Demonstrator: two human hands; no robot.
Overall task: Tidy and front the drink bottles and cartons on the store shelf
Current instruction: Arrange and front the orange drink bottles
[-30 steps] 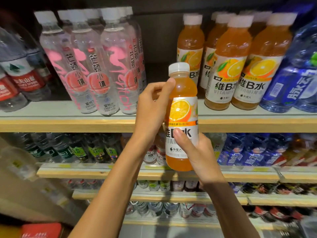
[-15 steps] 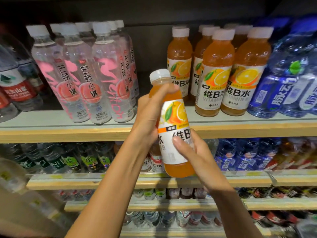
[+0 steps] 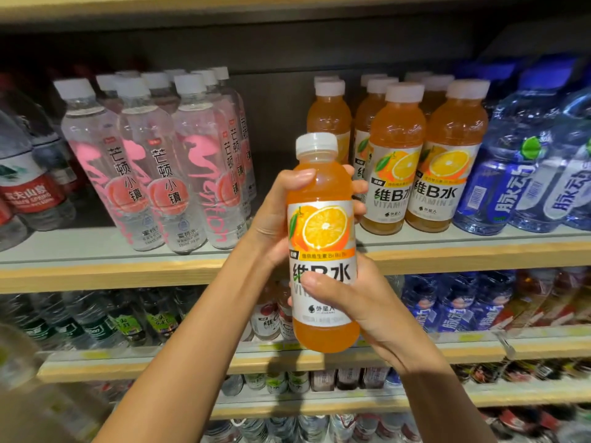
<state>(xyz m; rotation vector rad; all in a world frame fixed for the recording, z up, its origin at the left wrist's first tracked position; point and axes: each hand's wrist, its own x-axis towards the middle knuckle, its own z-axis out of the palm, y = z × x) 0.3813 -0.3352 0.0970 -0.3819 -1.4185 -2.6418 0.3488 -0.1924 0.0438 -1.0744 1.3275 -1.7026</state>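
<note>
Head view. The orange vitamin drink bottle (image 3: pixel 323 244) is held clear of the shelf (image 3: pixel 128 270), in front of its edge and just left of the row of matching orange bottles (image 3: pixel 396 161). The left hand (image 3: pixel 271 215) is wrapped round its shoulder; the right hand (image 3: pixel 361 305) clasps its lower body, thumb across the label. Half a second earlier the bottle leaned left with its label turned partly aside; it now stands upright, label square to the viewer. The turning step appears done. What likely remains is setting it in the front gap beside the pink-labelled water bottles (image 3: pixel 160 174).
</note>
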